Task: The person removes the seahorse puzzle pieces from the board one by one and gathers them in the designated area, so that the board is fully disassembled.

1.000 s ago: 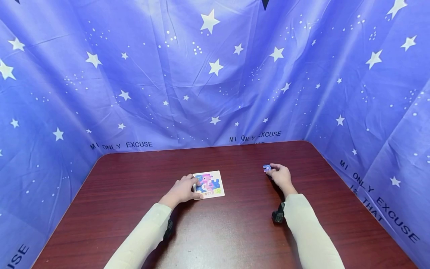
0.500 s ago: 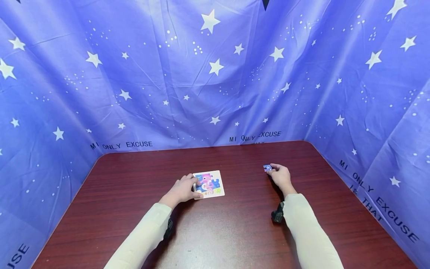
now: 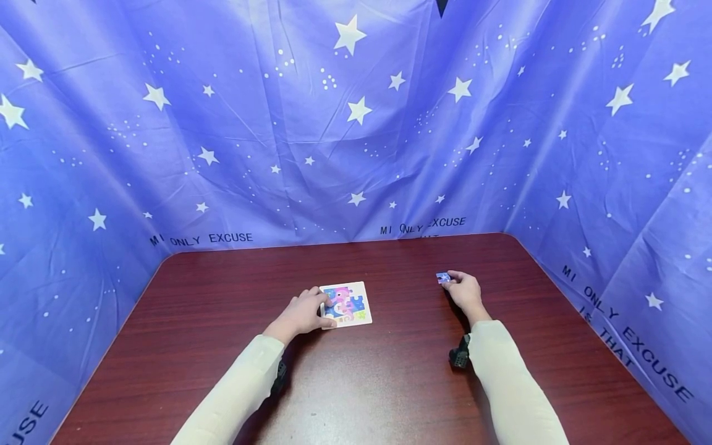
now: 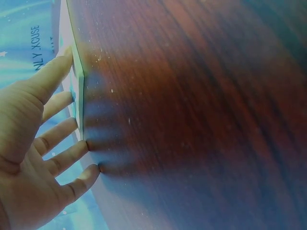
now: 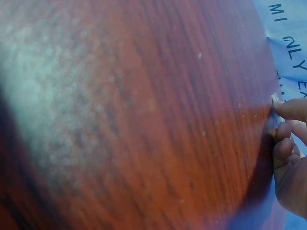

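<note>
A pale, square jigsaw board (image 3: 358, 289) lies on the table, filled in part with pink and blue pieces. My left hand (image 3: 303, 314) rests on its left side, thumb near the front corner. In the left wrist view that hand (image 4: 29, 124) has its fingers spread, some tips on the board (image 4: 79, 98) and the lower ones at the tabletop. Farther right, my right hand (image 3: 466, 293) pinches a blue puzzle piece (image 3: 442, 278) with a white star, close over the table. The right wrist view shows the hand (image 5: 292, 182) at its right edge, the piece mostly hidden by fingers.
The dark red wooden table (image 3: 356, 377) has rounded far corners. A blue curtain (image 3: 311, 123) with white stars and lettering hangs behind and along both sides. A black wrist camera (image 3: 460, 353) sits under the right sleeve, another (image 3: 279, 378) under the left.
</note>
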Available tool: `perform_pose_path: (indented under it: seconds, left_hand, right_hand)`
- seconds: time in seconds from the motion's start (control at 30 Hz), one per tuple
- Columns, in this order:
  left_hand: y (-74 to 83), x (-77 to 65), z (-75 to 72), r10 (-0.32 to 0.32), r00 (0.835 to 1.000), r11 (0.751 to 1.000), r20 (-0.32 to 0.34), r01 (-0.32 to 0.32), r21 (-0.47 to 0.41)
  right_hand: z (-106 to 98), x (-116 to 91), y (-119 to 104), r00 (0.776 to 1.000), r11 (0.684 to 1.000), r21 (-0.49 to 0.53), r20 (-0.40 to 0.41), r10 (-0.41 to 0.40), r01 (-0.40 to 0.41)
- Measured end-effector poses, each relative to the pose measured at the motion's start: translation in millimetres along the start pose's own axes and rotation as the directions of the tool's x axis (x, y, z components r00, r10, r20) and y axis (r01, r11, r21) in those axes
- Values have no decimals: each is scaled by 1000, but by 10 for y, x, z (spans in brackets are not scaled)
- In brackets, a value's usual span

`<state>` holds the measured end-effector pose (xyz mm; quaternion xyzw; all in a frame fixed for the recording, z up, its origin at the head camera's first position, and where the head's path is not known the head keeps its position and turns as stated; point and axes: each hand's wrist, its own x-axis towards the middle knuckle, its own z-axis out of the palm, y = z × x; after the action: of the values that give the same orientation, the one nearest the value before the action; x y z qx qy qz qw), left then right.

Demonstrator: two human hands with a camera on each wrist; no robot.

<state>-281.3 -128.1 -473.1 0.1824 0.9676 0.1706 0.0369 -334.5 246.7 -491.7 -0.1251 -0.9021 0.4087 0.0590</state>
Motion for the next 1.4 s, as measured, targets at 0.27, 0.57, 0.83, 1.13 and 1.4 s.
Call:
perform_pose_path:
  seconds: [0.27, 0.57, 0.83, 1.13, 1.4]
  left_hand:
    - [11, 2, -19, 4, 1000, 1000, -1, -4, 7]
    - [11, -7, -24, -3, 1000, 1000, 1, 3, 2]
    - [26, -28, -34, 7, 1000, 1000, -8, -7, 5]
    - [12, -20, -16, 2, 1000, 1000, -12, -2, 0]
    - [-5, 5, 16, 0, 1000, 1000, -5, 0, 5]
  right_hand:
    - [-5, 12, -6, 1000, 1000, 6, -6, -9, 9]
    - [-7, 11, -10, 1000, 1000, -4, -11, -14, 13]
    - [-7, 12, -15, 1000, 1000, -3, -7, -11, 11]
    - [-7, 13, -5, 1000, 1000, -10, -3, -8, 8]
    - [-17, 23, 12, 1000, 1000, 15, 14, 15, -15]
